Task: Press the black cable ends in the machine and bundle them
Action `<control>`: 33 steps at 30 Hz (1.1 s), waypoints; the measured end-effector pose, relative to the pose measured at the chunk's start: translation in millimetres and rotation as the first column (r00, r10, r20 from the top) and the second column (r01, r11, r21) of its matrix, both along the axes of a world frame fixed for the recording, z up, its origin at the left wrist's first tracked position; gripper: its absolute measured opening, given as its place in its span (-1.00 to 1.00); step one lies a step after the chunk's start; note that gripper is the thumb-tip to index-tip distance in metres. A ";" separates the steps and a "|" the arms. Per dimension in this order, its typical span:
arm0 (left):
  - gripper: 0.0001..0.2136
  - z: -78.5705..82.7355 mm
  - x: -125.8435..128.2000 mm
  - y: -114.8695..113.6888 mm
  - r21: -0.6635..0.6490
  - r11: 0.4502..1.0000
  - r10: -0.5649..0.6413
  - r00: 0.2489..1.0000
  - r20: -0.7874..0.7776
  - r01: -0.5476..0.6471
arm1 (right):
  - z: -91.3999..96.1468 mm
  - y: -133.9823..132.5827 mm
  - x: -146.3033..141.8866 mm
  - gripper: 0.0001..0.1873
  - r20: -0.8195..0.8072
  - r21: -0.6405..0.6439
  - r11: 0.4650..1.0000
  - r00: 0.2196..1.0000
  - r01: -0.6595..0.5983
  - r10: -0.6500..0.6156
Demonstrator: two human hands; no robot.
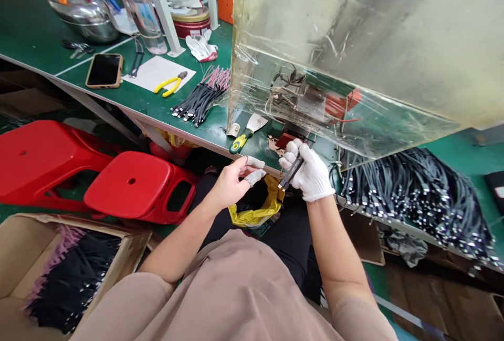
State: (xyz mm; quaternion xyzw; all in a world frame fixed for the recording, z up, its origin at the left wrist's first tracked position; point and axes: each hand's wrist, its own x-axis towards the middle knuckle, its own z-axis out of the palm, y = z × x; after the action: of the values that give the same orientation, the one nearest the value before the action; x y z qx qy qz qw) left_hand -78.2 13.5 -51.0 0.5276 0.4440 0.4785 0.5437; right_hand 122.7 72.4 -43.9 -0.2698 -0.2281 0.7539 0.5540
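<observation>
Green mat-covered workbench [35, 26] ran from upper left to right edge. A scratched clear plastic shield [354, 42] filled the upper right, over a small fixture.

Gloved right hand [309, 173] sat at the bench edge, centre frame, fingers curled and pinching a short black cable piece [292, 172].

Bare left hand [232, 181] was just left of it, apart. Grey-capped fingertips [255, 162] were drawn close together. Couldn't tell if they gripped anything.

On the bench:
- green-handled putty knife [246, 134]
- bundle of black pink-tipped cables [200, 97]
- yellow-handled pliers [169, 85]
- dark smartphone [104, 70]
- heap of black cables [417, 194] at right

Below, at left: two red plastic stools [134, 186] and a brown cardboard box [23, 246] of cables.
</observation>
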 end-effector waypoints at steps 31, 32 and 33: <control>-0.75 -0.1 -4.8 -5.5 -0.010 1.000 0.002 1.000 -0.011 -0.002 | 11.8 8.7 6.6 -0.91 0.062 -0.219 0.973 0.996 0.078 -0.066; -0.76 0.0 -4.8 -5.9 -0.007 1.000 0.001 1.000 -0.007 -0.001 | 12.1 8.7 6.8 -0.92 0.061 -0.226 0.971 0.996 0.077 -0.064; -0.76 0.1 -4.9 -6.3 -0.003 1.000 -0.001 1.000 -0.003 0.001 | 12.5 8.6 6.8 -0.93 0.059 -0.232 0.970 0.996 0.077 -0.065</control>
State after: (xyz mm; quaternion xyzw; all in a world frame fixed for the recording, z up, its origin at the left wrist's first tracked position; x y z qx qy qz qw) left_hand -83.1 7.2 -50.9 0.5277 0.4453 0.4768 0.5439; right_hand 129.6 81.0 -31.4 -0.3605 -0.1420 0.7479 0.5390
